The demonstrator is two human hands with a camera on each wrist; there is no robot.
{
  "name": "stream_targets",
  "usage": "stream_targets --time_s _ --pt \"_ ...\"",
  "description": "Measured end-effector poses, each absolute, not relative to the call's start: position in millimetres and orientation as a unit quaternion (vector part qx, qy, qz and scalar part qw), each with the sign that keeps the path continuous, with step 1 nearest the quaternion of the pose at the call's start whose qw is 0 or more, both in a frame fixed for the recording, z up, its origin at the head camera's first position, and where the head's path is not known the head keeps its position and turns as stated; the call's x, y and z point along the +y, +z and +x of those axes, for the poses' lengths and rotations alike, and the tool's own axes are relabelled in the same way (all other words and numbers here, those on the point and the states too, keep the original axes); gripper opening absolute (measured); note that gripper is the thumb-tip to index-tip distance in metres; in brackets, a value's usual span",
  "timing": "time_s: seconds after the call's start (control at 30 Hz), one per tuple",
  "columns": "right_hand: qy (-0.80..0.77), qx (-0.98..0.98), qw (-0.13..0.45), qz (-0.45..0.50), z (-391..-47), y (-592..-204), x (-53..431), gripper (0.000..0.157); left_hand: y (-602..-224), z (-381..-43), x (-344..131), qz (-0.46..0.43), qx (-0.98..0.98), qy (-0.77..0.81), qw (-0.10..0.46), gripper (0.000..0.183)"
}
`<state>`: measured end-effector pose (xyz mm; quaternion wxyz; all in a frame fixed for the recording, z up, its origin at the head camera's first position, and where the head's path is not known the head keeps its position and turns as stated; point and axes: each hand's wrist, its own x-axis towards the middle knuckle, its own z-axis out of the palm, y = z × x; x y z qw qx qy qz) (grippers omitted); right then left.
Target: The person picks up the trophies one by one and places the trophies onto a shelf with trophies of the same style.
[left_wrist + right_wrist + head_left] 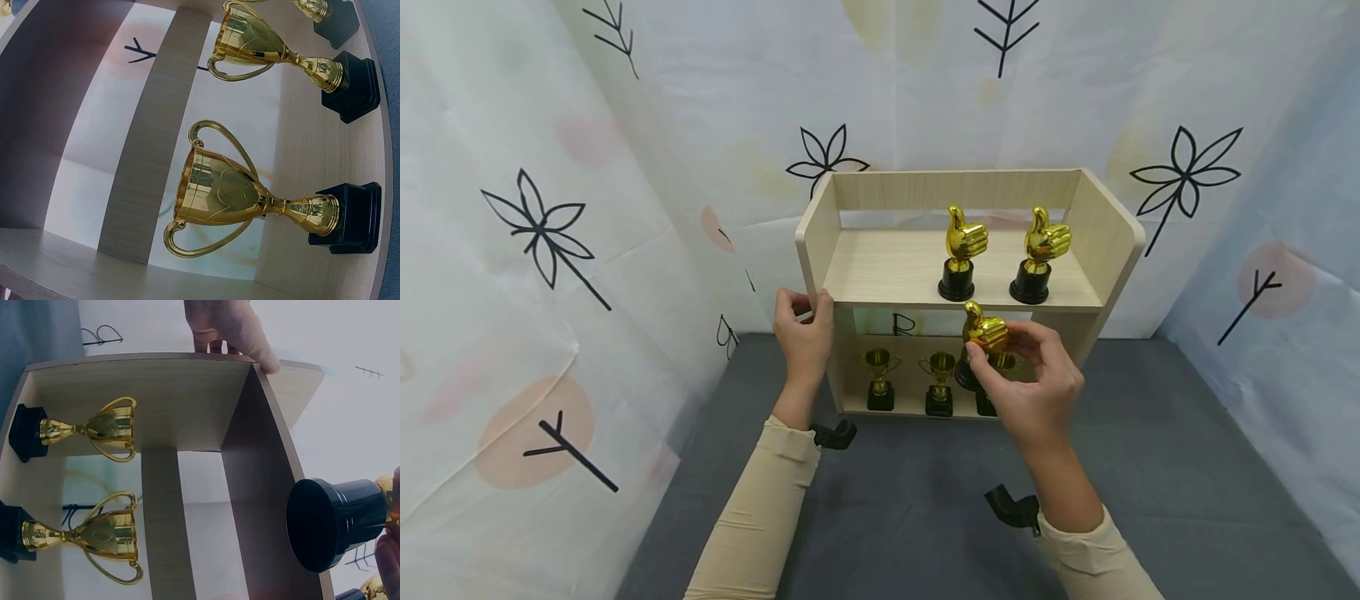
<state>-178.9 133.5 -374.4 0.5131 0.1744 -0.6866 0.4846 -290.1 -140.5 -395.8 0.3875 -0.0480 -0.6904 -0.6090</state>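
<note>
My right hand (1041, 387) pinches a gold thumbs-up trophy (987, 332) between thumb and fingers, just in front of a two-tier wooden shelf (880, 258). That trophy's round black base (319, 525) shows at the right of the right wrist view. On the shelf's left side panel (817, 250), my left hand (805, 337) grips the front edge, thumb at the front and fingers on the outside. Two more thumbs-up trophies, one nearer the middle (957, 262) and one further right (1036, 262), stand upright on the upper tier.
Several gold cup trophies stand in a row on the lower tier, among them a left one (880, 379) and a middle one (939, 383). The held trophy partly covers the right one (987, 405). A dark grey tabletop (917, 517) and a patterned cloth backdrop (722, 125) surround the shelf.
</note>
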Motion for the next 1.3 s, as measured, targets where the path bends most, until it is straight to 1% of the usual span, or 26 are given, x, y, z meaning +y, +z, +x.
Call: stream_targets --time_s 0.47,0.7,0.97,1.3 --pt "0.479 -0.679 0.522 0.189 -183 -373 129 0.044 -395 -289 -140 -0.051 -0.689 -0.610 0.388 0.025" --pt "0.473 -0.684 0.522 0.190 -184 -372 128 0.043 -393 -289 -139 -0.052 -0.684 -0.609 0.398 0.030" --pt "0.470 -0.679 0.526 0.204 -186 -373 123 0.043 -395 -290 -141 -0.052 -0.688 -0.610 0.391 0.025" --pt "0.455 -0.685 0.534 0.195 -189 -369 118 0.042 -396 -290 -141 -0.053 -0.688 -0.609 0.391 0.026"
